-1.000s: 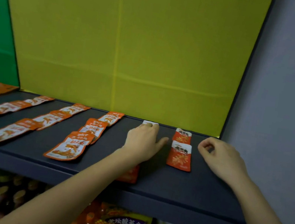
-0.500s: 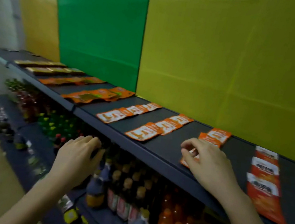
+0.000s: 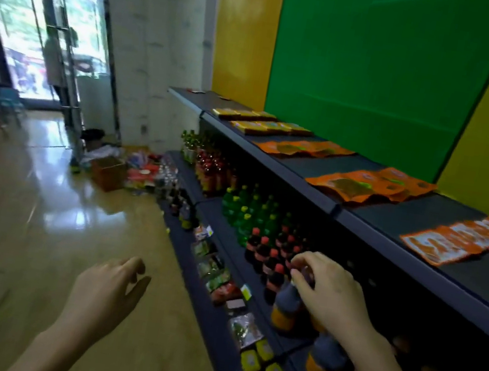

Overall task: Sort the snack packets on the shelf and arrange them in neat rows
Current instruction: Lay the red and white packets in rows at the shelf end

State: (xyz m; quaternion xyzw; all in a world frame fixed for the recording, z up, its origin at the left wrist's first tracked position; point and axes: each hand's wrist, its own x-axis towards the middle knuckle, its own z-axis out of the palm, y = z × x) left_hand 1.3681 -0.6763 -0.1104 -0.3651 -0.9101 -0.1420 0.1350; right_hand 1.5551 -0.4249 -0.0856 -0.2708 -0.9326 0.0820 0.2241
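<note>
left hand (image 3: 109, 289) hangs low, centre-left, over the glossy tan floor (image 3: 37, 215), fingers loosely curled and gripping nothing. right hand (image 3: 330, 293) sits lower right, fingers curled in front of the dark red-capped bottles (image 3: 261, 254) on a lower shelf; whether it grips one, can't tell. up on the dark grey top shelf (image 3: 439, 214), at right: flat orange-and-white snack packets (image 3: 460, 242) in an overlapping row, orange-and-green packets (image 3: 366, 186) further along, yellow packets (image 3: 260, 121) at the far end.

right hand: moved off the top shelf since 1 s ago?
Yes. The right hand has dropped off the dark top shelf, where it rested earlier, to below its front edge, in front of the red-capped bottles.
</note>
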